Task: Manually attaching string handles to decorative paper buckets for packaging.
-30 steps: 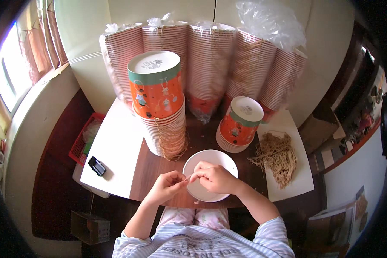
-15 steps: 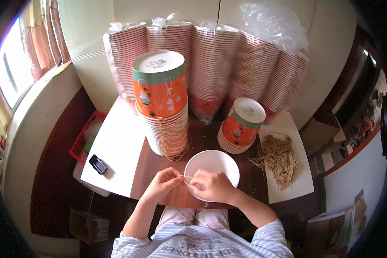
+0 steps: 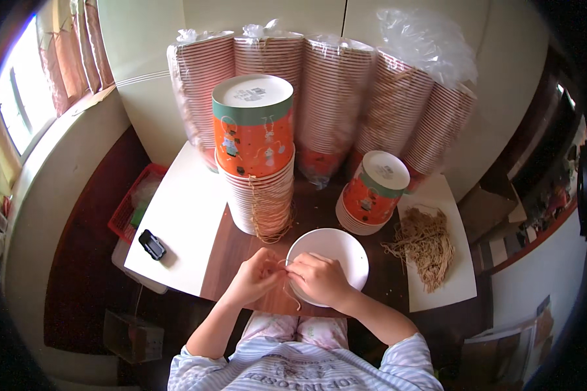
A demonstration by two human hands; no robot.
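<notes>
Brown wood-grain tabletop [image 3: 222,277], with a white panel [image 3: 179,208] at its left side, stands before a pale wall, and a curtain [image 3: 78,45] hangs by the window at far left. Along the back, tall columns of nested paper tubs [image 3: 336,98] are wrapped in clear plastic.

You sit at the near edge with both hands meeting in front of you. Your left hand [image 3: 253,277] pinches a thin, pale strand [image 3: 297,300] in its fingertips; your right hand [image 3: 321,277] is closed on it too, just beside the left, above a white bowl [image 3: 346,251]. One loose end of the strand hangs below your fingers; whether a knot has formed between them cannot be made out.

The work looks partway along. Many strands [image 3: 267,208] already hang down the side of the tall stack [image 3: 238,202], which is topped by an upturned orange tub [image 3: 244,146]. Judging by the thick tangle of fibre [image 3: 427,241] lying at the right, plenty remains, and the piece in your fingers seems unfinished. Between bowl and tangle, a shorter stack [image 3: 372,195] stands further back.
</notes>
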